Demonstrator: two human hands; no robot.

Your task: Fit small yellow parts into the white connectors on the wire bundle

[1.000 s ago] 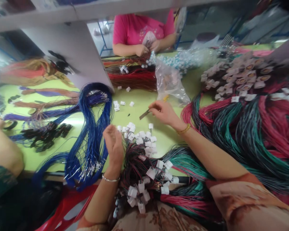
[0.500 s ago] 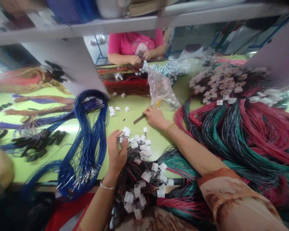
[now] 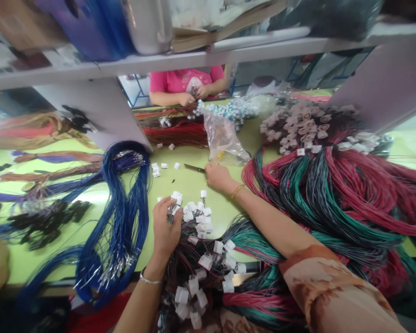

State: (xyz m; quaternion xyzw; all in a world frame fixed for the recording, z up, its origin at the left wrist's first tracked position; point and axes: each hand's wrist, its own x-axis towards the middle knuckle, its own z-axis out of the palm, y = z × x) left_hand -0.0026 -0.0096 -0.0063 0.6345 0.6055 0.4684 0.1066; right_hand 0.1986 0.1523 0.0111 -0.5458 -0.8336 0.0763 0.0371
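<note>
My left hand (image 3: 165, 227) rests on a bundle of dark wires with white connectors (image 3: 198, 259) at the near table edge, its fingers curled round the connectors at the top of the bundle. My right hand (image 3: 219, 176) is stretched out further up the green table (image 3: 190, 182), closed on a thin metal blade-like tool (image 3: 194, 168) that points left. Several loose white connectors (image 3: 197, 210) lie between the two hands.
A looped bundle of blue wires (image 3: 125, 217) lies left of my left hand. Red and green wire bundles (image 3: 333, 194) fill the right side. A clear plastic bag (image 3: 223, 138) lies beyond my right hand. A person in a pink shirt (image 3: 183, 83) works across the table, under a shelf (image 3: 194, 58).
My left hand came down from a raised position onto the connector bundle. My right hand swung the tool from pointing down-left to pointing left. The view tilted up and shows more shelf.
</note>
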